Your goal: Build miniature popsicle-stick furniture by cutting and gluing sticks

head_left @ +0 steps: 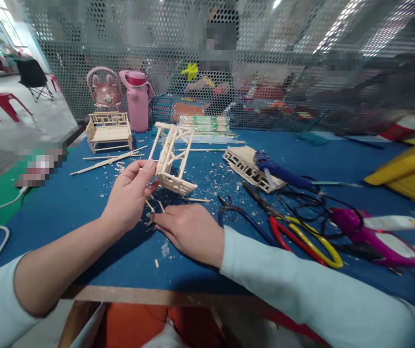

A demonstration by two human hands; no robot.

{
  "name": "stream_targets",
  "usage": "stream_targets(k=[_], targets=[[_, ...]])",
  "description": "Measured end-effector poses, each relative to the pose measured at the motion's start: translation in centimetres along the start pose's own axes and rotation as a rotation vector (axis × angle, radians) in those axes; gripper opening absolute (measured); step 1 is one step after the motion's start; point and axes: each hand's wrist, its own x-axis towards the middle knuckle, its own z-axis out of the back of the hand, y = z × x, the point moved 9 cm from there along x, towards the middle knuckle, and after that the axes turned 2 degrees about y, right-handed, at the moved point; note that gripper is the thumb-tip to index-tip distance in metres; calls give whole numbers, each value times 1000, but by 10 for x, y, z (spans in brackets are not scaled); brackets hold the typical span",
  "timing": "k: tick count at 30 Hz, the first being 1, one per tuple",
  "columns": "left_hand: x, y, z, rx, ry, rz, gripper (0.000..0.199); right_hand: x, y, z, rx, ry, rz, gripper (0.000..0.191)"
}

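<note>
My left hand [131,191] is closed on a miniature wooden furniture frame [173,157], built of thin sticks and tilted above the table. Its thumb and fingers pinch the frame's lower left side. Just below, my right hand [193,229] rests low over the blue tabletop, fingers together and pointing left. Its fingertips pinch at a small wooden stick [150,207] among several short offcuts; how firmly it is held is hard to see. A finished-looking miniature wooden bench [109,133] stands at the back left.
Right of my hands lie pliers [234,207], scissors with red and yellow handles [298,232], a blue glue gun [283,171] on a wooden lattice piece [245,162], and a magenta tool [385,241]. A pink bottle [138,101] stands before the perforated metal screen [265,92]. Loose sticks [108,160] lie left.
</note>
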Motion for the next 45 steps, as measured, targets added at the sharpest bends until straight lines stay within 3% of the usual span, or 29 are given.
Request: stream_targets(k=[7, 14, 19, 24, 27, 30, 31, 34, 39, 45], targets=[[-4, 2, 1, 58, 4, 1, 27, 17, 2, -9, -15, 66, -36, 20], [-5, 5, 3, 39, -3, -8, 25, -8, 12, -1, 138, -37, 5, 17], [-6, 7, 2, 25, 16, -12, 24, -32, -6, 8, 353, -106, 5, 30], [-9, 7, 0, 26, 16, -3, 24, -34, -21, 16, 253, -110, 43, 24], [-8, 5, -1, 19, 17, 12, 24, -38, -11, 14, 141, -101, -5, 22], [-5, 2, 4, 13, -35, 32, 24, -58, 12, 15, -31, -160, -161, 33], [-4, 2, 5, 20, -53, 36, 23, -68, 18, 17, -42, -203, -228, 31], [-1, -2, 5, 46, -59, 21, 22, -94, 39, 16, 89, -266, -227, 9], [0, -1, -2, 84, -30, 36, 21, -113, -2, 8, 120, -239, -414, 11], [0, -6, 0, 107, -35, 34, 15, -110, -18, 3, 128, -241, -395, 23]])
